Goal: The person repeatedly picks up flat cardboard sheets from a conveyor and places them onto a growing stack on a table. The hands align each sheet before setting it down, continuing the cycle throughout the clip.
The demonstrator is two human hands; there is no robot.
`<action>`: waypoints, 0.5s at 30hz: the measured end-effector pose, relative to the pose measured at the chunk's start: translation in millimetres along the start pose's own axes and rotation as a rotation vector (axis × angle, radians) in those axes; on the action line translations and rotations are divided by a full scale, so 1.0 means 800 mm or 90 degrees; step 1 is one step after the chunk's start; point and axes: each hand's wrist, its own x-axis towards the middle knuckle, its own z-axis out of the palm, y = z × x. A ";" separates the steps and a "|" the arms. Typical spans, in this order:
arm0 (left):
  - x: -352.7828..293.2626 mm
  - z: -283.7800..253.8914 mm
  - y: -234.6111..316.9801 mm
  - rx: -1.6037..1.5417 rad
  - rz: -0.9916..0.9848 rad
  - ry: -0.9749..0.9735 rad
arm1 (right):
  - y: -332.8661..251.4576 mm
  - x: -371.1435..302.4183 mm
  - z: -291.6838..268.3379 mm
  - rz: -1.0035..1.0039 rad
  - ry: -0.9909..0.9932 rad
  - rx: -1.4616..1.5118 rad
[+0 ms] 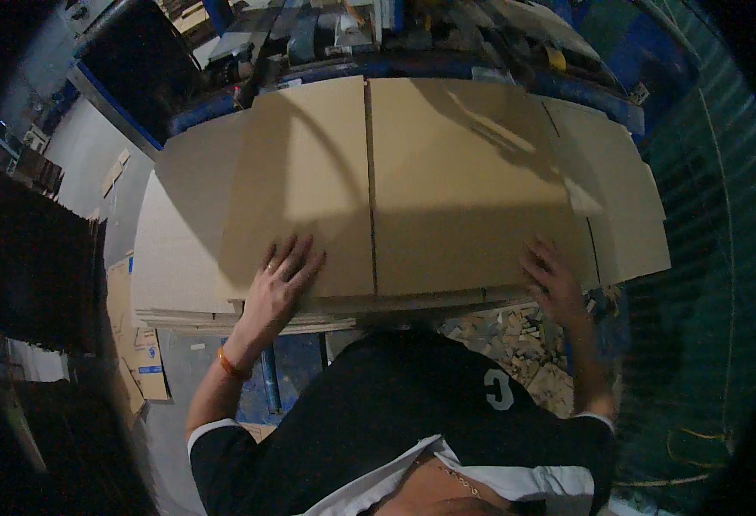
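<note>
A flat brown cardboard sheet (464, 181) with slots cut into it lies on a stack of cardboard sheets (180, 232) in front of me. My left hand (282, 277) rests on the top sheet near its front edge, fingers spread, palm down. Toward the sheet's right side, my right hand (553, 273) touches the front part with its fingers apart and slightly bent. Its thumb is hard to make out. Neither hand is closed around anything.
Behind the stack stands a blue machine (378, 64) with dark rollers. Cardboard scraps (524, 348) litter the floor below at right. Dark stacked sheets (34, 258) and flat printed cardboard (141, 344) are at left. A green corrugated wall (705, 241) closes off the right.
</note>
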 end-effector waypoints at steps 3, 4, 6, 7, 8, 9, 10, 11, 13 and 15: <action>0.028 0.010 -0.030 0.005 -0.018 0.050 | 0.031 0.054 -0.010 0.004 -0.111 -0.143; 0.044 0.014 -0.044 0.020 -0.020 0.072 | 0.039 0.076 -0.013 -0.056 -0.068 -0.144; 0.076 0.019 -0.074 0.019 -0.019 0.117 | 0.047 0.119 -0.009 -0.097 -0.060 -0.159; 0.092 0.019 -0.091 0.004 -0.017 0.142 | 0.046 0.138 0.000 -0.148 -0.067 -0.185; 0.107 0.018 -0.107 -0.018 -0.004 0.163 | 0.043 0.155 0.014 -0.194 -0.068 -0.208; 0.119 0.015 -0.122 -0.015 -0.018 0.174 | 0.041 0.166 0.025 -0.236 -0.072 -0.228; 0.126 0.011 -0.132 -0.019 -0.023 0.182 | 0.040 0.172 0.034 -0.247 -0.058 -0.243; 0.128 0.009 -0.137 -0.035 -0.049 0.180 | 0.040 0.173 0.042 -0.254 -0.042 -0.258; 0.117 0.003 -0.136 -0.004 -0.039 0.174 | 0.044 0.161 0.047 -0.265 -0.010 -0.290; 0.086 0.006 -0.114 0.003 -0.025 0.180 | 0.057 0.136 0.038 -0.265 0.037 -0.324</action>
